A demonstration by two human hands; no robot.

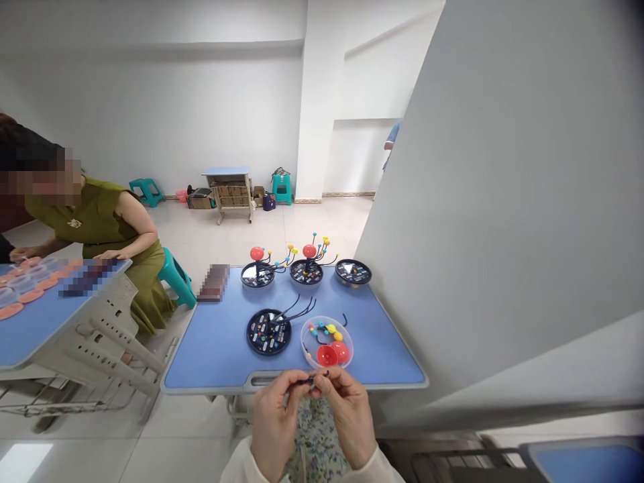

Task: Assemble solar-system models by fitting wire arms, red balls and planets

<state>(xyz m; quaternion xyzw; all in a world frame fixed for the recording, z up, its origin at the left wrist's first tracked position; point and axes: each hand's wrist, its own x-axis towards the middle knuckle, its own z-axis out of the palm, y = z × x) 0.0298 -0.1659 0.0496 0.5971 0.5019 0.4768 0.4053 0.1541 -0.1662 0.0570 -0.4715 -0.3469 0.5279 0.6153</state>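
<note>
My left hand and my right hand meet at the near edge of the blue table, both pinching a small dark piece. Just beyond them a clear round tub holds red half-shells, yellow, orange and blue balls and a dark rod. Left of the tub lies a black printed disc with several bent black rods rising from its centre. Along the far edge stand two models with red balls and coloured balls on rods, beside a bare black disc base.
A pixelated dark object lies at the table's far left corner. A seated person in green works at another table on the left. A grey wall borders the right side.
</note>
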